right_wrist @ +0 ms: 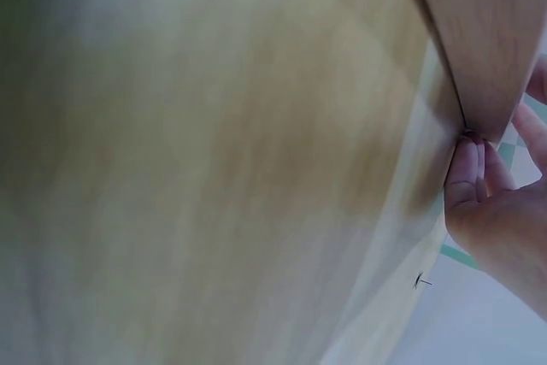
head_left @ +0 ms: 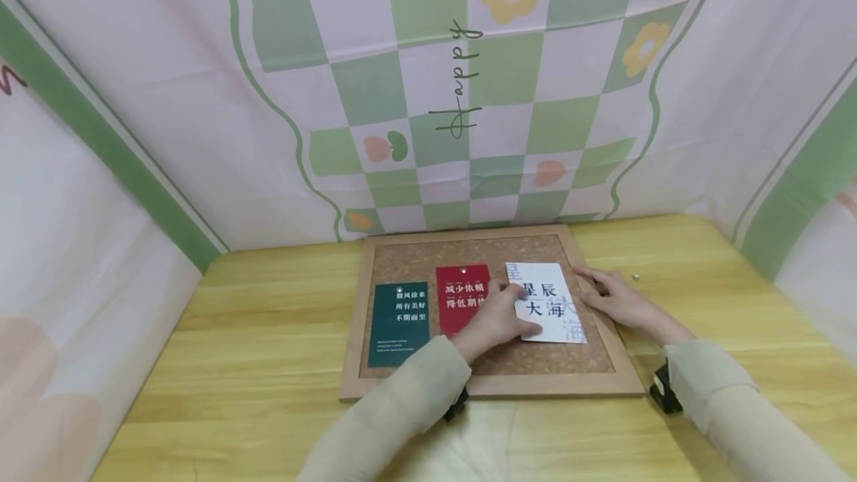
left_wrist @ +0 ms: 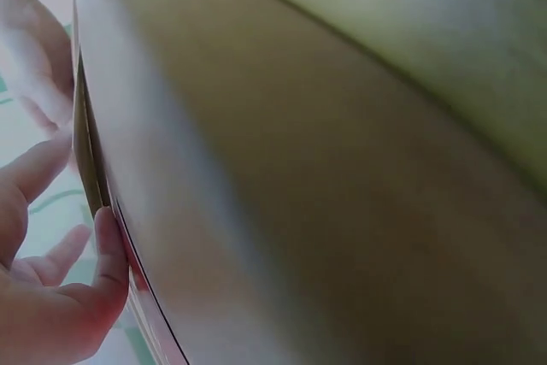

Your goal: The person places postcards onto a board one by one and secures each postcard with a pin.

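A white card (head_left: 550, 318) with dark and pale purple Chinese characters is over the right part of a wood-framed cork board (head_left: 469, 245). At the card's left side, my left hand (head_left: 494, 318) holds it, the thumb lying on its face. The left wrist view shows the card (left_wrist: 88, 156) edge-on, slightly tilted off the board. My right hand (head_left: 623, 302) grips the board's right frame edge, its fingertips low against the outer side in the right wrist view. A red card (head_left: 462, 277) is partly hidden behind my left hand. Left of it is a dark green card (head_left: 399, 333).
A tiny pin-like object (head_left: 636, 277) lies on the yellow wood-grain table (head_left: 268, 363), to the right of the board. Behind the board hangs a checkered, flowered cloth (head_left: 438, 80). Pale cloth walls (head_left: 87, 192) close in both sides. A small black device sits at each wrist.
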Action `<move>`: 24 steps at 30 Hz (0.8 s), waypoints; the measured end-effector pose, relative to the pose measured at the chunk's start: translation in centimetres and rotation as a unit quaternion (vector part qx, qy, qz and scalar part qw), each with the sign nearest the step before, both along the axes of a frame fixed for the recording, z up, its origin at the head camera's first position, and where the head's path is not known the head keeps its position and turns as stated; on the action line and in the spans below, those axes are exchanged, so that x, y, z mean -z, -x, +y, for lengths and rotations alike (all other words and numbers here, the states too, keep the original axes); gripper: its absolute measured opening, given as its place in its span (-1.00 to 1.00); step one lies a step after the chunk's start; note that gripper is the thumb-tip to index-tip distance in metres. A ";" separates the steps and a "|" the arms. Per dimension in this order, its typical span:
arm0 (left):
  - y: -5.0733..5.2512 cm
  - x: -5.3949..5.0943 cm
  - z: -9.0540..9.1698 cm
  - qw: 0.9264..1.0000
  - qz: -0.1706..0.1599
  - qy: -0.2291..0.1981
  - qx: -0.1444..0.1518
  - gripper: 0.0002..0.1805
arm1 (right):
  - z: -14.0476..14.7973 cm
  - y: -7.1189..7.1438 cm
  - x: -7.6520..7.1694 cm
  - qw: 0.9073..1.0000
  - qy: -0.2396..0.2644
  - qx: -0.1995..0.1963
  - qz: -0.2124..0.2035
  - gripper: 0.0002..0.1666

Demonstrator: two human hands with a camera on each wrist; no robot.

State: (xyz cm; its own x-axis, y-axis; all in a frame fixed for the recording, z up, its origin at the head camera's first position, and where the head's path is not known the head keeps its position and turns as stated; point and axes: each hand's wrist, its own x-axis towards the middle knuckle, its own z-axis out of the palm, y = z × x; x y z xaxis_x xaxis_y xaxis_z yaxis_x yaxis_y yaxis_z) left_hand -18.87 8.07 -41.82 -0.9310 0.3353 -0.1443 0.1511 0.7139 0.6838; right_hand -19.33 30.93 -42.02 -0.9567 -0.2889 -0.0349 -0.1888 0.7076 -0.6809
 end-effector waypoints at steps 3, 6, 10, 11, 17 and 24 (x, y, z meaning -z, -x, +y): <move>-0.2 0.0 0.2 1.000 0.013 0.021 0.015 -0.35 | 0.0 0.1 -0.1 1.000 -0.002 -0.003 0.004 -0.37; -0.3 -0.1 0.3 0.998 0.030 0.040 0.030 -0.35 | 0.0 0.2 -0.1 1.000 -0.010 -0.009 0.020 -0.39; -0.5 -0.3 0.3 0.996 0.047 0.066 0.043 -0.35 | 0.1 0.3 -0.2 1.000 -0.013 -0.013 0.023 -0.39; -0.6 -0.3 0.3 0.995 0.050 0.069 0.045 -0.35 | 0.1 0.4 -0.2 1.000 -0.012 -0.014 0.020 -0.38; -0.4 -0.5 0.4 0.996 0.041 0.072 0.045 -0.33 | 0.4 0.5 -0.4 0.999 0.009 -0.001 -0.032 -0.33; -0.4 -0.8 0.5 0.995 0.033 0.079 0.048 -0.34 | 1.0 0.5 -0.6 0.994 0.025 0.107 -0.015 -0.46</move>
State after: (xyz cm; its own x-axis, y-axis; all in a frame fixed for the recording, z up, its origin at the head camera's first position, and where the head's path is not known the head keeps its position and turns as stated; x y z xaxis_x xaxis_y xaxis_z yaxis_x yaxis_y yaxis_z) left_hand -18.50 8.53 -41.04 -0.9047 0.4015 -0.1424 0.2650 0.7921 0.5499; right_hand -19.88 31.91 -41.40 -0.9952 -0.0804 -0.0557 -0.0159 0.6946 -0.7192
